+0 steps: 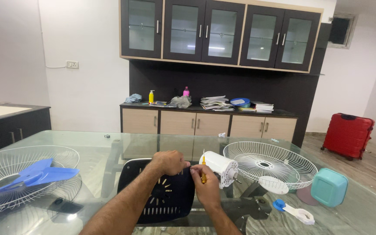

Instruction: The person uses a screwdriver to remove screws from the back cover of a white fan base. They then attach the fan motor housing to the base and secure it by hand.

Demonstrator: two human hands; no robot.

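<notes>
My left hand [168,162] grips the top edge of a black slotted fan cover [164,198] that stands tilted on the glass table [109,143]. My right hand [204,185] holds a yellow-handled screwdriver [203,171] upright beside the cover's right edge. Just right of the screwdriver lies a white fan motor housing [220,165] with its shaft pointing right. Both hands are close together at the cover's upper right corner.
A white wire fan guard [270,163] lies to the right, with a teal box [329,187] and a white and blue part [294,212] near it. At the left, blue fan blades [35,174] rest in another wire guard [18,182]. A red suitcase [348,135] stands on the floor at far right.
</notes>
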